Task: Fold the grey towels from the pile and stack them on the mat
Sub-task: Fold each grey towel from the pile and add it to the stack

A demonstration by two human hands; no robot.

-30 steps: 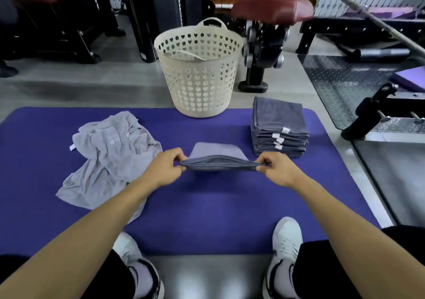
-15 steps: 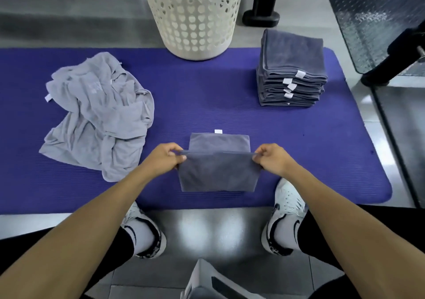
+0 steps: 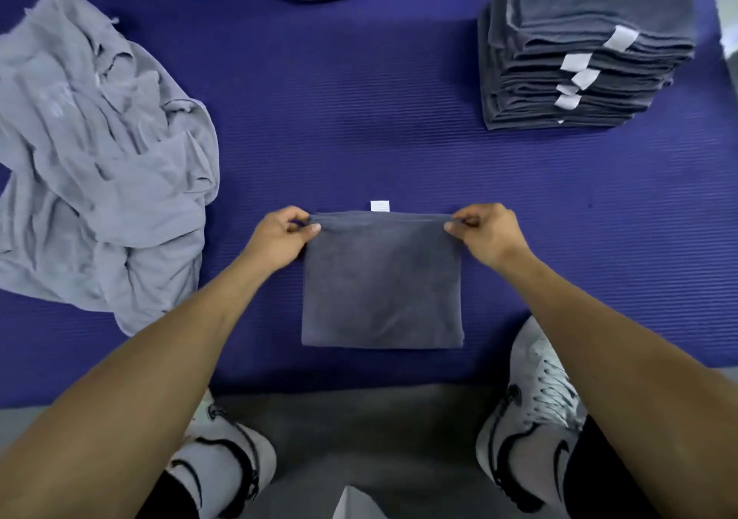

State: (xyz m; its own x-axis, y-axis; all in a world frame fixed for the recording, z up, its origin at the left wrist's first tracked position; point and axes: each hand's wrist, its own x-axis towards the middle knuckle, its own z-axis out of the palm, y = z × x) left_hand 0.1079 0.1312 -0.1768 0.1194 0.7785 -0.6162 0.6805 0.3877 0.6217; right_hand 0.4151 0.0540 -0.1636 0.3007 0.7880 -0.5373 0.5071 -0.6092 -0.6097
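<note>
- My left hand (image 3: 279, 235) and right hand (image 3: 485, 231) are pinching the folded grey towel's (image 3: 381, 283) far corners.
- It is lying, seemingly flat, on the purple mat (image 3: 359, 119).

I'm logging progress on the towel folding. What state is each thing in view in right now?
Dark grey towel: folded square, flat on the mat, far corners pinched.
Left hand: pinching its far left corner.
Right hand: pinching its far right corner.
Pile: crumpled, unfolded.
Stack: folded, neat.
Mat: flat.

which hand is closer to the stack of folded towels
Right. The right hand pinches the dark towel's corner below-left of the stack; the left hand pinches the opposite corner, farther away.
</note>
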